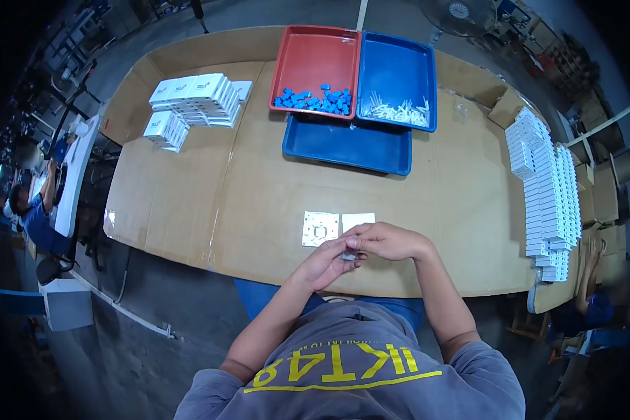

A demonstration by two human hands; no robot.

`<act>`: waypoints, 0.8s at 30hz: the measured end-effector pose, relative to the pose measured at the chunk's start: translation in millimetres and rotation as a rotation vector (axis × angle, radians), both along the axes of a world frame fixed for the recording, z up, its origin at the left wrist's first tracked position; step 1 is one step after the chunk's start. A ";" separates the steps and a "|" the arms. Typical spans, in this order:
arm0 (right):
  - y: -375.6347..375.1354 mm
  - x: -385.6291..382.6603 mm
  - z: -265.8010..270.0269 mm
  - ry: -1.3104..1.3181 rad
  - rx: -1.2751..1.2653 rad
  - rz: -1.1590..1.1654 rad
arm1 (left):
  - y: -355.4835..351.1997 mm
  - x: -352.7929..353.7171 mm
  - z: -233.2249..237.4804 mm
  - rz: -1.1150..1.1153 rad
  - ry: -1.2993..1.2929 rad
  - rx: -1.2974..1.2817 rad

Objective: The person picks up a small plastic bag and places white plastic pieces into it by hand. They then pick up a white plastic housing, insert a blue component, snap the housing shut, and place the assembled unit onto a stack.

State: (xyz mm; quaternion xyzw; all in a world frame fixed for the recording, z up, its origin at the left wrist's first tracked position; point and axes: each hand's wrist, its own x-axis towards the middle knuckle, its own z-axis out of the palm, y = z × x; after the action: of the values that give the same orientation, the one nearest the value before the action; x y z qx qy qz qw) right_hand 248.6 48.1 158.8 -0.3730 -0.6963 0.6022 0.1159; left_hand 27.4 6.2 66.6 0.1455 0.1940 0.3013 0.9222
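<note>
My left hand [323,264] and my right hand [388,242] meet close to the table's near edge, in front of my body. The left one is palm up with its fingers curled, and the right fingers fold over it. A small pale piece [348,256] shows between them, mostly hidden; I cannot tell what it is. Just beyond my hands lies a white square plate [316,231] with holes and a round cutout. Beside it is a plain white square piece [360,218], partly covered by my right hand.
A red tray [320,59] holds blue parts [315,101]; a blue tray [397,70] has white plugs or pins [399,113]. Another blue tray [346,147] sits nearer. White boxes [192,98] are stacked left, many white units [546,189] right. People work at both sides.
</note>
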 end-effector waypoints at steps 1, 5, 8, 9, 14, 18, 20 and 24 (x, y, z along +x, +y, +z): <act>1.6 0.4 -1.9 0.010 -0.020 0.013 | -0.2 -1.1 0.0 -0.002 0.009 0.003; 33.9 23.4 6.7 0.035 0.002 -0.231 | 1.7 -4.1 2.4 -0.028 -0.017 -0.080; 93.2 55.4 2.8 -0.053 0.394 -0.549 | -5.3 -10.1 -6.2 -0.057 -0.026 -0.121; 116.3 65.8 -1.2 -0.098 0.515 -0.649 | -8.1 -10.9 -8.6 -0.067 -0.039 -0.121; 209.8 95.2 -10.5 -0.474 0.818 -0.743 | -25.6 -13.8 -9.2 -0.119 0.019 0.008; 236.7 99.5 -17.4 -0.776 0.901 -0.636 | -34.1 -24.1 15.8 -0.140 0.204 0.268; 243.4 101.0 -21.5 -0.819 0.901 -0.614 | -39.6 -31.3 25.1 -0.124 0.236 0.333; 248.1 102.4 -28.1 -0.758 0.957 -0.646 | -46.0 -43.1 37.0 -0.132 0.306 0.395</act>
State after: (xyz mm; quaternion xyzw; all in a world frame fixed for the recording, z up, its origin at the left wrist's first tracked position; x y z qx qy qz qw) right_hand 351.0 296.2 130.8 -0.6545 -0.7318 -0.0082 0.1899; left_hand -15.7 -39.8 103.6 0.3789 0.2586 0.2472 0.8535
